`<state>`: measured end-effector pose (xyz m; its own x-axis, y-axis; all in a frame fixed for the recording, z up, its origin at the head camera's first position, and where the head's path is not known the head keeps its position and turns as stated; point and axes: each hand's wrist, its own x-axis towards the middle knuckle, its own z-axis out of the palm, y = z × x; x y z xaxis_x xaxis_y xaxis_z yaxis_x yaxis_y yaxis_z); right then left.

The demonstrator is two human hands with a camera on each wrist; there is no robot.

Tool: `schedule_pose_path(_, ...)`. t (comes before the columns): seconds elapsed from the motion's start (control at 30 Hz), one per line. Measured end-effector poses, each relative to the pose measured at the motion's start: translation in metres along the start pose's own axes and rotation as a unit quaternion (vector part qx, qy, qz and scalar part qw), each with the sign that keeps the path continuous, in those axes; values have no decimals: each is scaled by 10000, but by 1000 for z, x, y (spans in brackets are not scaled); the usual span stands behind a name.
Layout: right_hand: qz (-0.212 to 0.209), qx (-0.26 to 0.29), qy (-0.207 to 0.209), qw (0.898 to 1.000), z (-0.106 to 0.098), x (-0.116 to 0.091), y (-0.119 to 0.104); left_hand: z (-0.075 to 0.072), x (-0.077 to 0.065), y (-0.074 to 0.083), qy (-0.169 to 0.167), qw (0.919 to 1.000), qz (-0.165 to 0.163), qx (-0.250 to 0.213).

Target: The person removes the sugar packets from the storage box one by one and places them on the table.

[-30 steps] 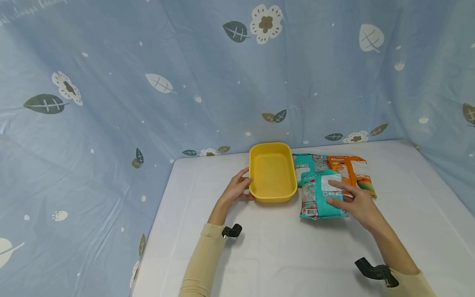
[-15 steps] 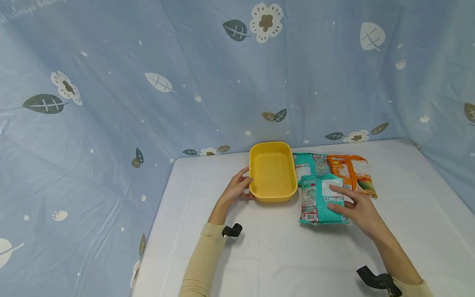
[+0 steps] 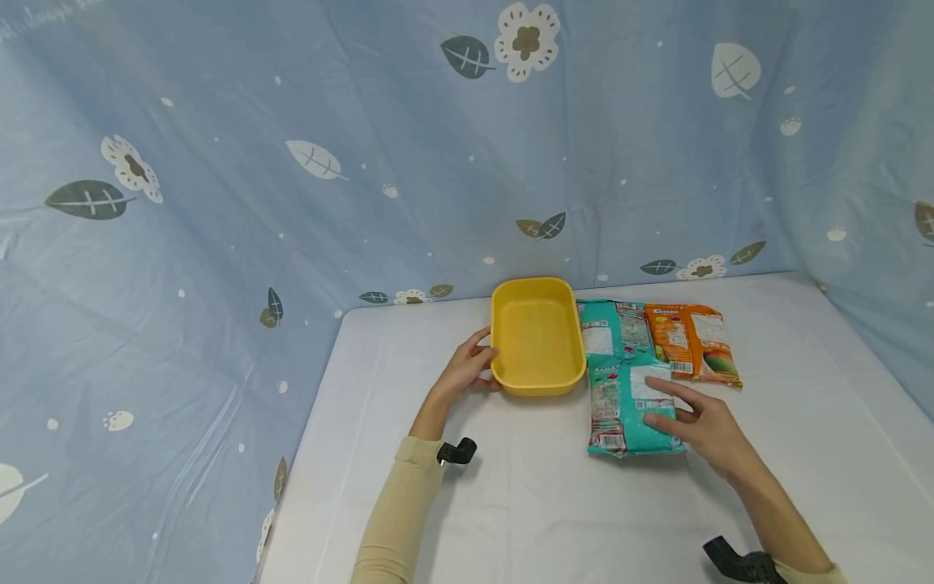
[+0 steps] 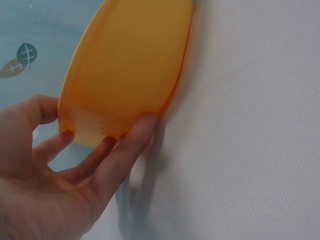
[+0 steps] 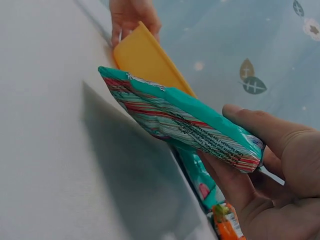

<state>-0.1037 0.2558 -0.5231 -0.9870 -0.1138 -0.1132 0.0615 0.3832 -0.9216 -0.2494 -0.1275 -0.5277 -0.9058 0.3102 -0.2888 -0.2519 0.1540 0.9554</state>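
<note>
My left hand (image 3: pixel 464 371) grips the left wall of a yellow plastic tray (image 3: pixel 538 388), its fingers spread along the side in the left wrist view. A teal printed packet (image 3: pixel 616 414) is held at its right edge by my right hand (image 3: pixel 711 422). The right wrist view shows this teal packet (image 5: pixel 175 115) tilted and raised off the table, with a shadow beneath. Just behind it lies a second teal packet (image 3: pixel 613 324), close to the tray's right side. An orange packet (image 3: pixel 679 341) is to the right of that one.
A white cloth (image 3: pixel 554 503) covers the table. A blue curtain (image 3: pixel 409 186) with leaf and flower prints hangs behind the table and along its left side. Small black mounts (image 3: pixel 457 452) sit on both wrists.
My right hand has drawn the front teal packet toward me, uncovering more of the teal and orange packets behind. My left hand and the tray stay in place.
</note>
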Motion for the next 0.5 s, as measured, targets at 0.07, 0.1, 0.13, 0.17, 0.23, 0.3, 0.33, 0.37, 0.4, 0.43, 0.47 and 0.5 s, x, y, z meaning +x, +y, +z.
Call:
schedule_pose_path(0.07, 43, 47, -14, 10000, 1, 0, 1, 1, 0, 0, 31, 10000, -6, -16)
schedule_pose_path(0.1, 46, 42, 2, 10000, 2, -1, 1, 1, 0, 1, 42, 10000, -5, -15)
schedule_pose_path(0.13, 41, 18, 25, 10000, 2, -1, 2, 1, -1, 1, 46, 10000, -2, -16)
schedule_pose_path(0.17, 34, -2, 40, 10000, 3, -1, 2, 1, -1, 1, 53, 10000, 0, -12)
schedule_pose_path(0.23, 35, -56, 54, 10000, 3, -2, 3, 1, -1, 0, 62, 10000, -1, -15)
schedule_pose_path(0.3, 51, -135, 53, 9999, 3, -2, 4, 1, -1, 0, 60, 10000, -6, -22)
schedule_pose_path(0.33, 60, -163, 46, 9998, 4, -2, 5, 1, -1, 0, 57, 10000, -6, -27)
schedule_pose_path(0.37, 74, -182, 32, 9998, 4, -3, 6, 1, -1, 0, 56, 10000, -7, -27)
schedule_pose_path(0.4, 84, -223, 25, 9997, 4, -3, 6, 0, -1, 1, 54, 10000, -3, -24)
schedule_pose_path(0.43, 90, -254, 17, 9996, 5, -4, 7, 0, -1, 0, 58, 10000, -5, -32)
schedule_pose_path(0.47, 96, -280, 15, 9996, 5, -4, 7, 0, -1, 0, 58, 10000, -4, -30)
schedule_pose_path(0.5, 96, -308, 18, 9995, 6, -4, 7, 0, 0, 0, 60, 10000, 0, -26)
